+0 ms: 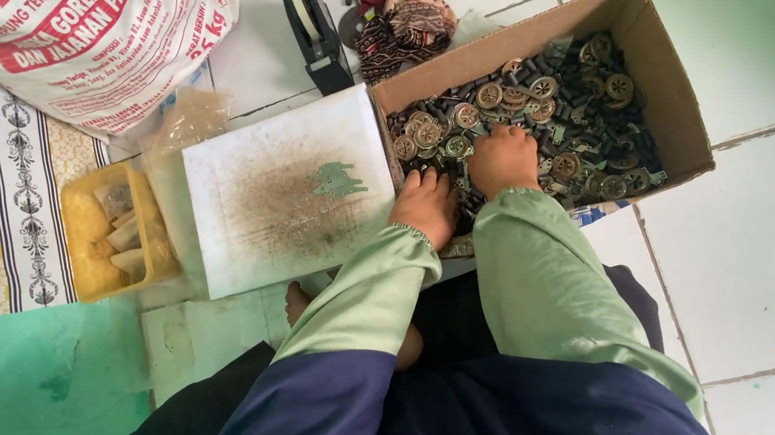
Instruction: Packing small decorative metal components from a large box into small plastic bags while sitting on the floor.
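While curled knuckles-up among metal parts (565,101) in cardboard box (671,106), both hands' (505,158) grip unclear, risking pricked fingers or spilled pieces.

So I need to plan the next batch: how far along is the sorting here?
Early, it seems. Done: only a small greenish clump lies on the dusty white board. In hand: the right hand digs into the parts in the cardboard box, and the left hand rests at the box edge. Left: the box looks nearly full of round metal pieces and dark bits.
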